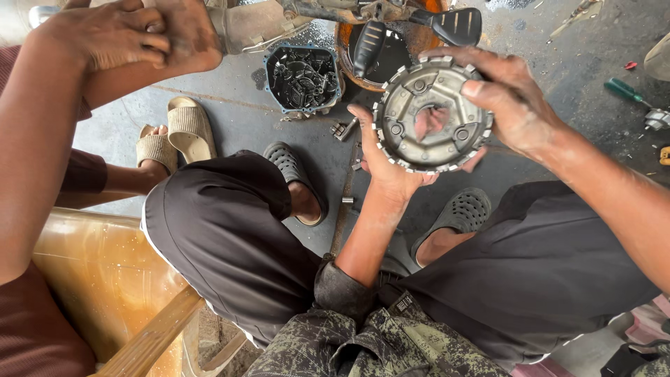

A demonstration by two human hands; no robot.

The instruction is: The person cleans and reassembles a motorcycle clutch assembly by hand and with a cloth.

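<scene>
Right, both hands up w/ a round toothed metal drum (433, 115) over the knees: left hand (384, 164) cups it from below, right hand (513, 98) grips the top rim. Another person's hands (132, 31) clasped, top left. Oily tray (302, 78) on the floor behind.

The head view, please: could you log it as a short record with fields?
Held part: round grey metal clutch hub with notched rim and open centre
Left hand: supports the hub from below
Right hand: grips the hub's upper right rim
Floor items: tray of dark oily parts, green-handled screwdriver
Other person: hands clasped at top left, beige sandals
Wearer's footwear: dark perforated clogs
</scene>
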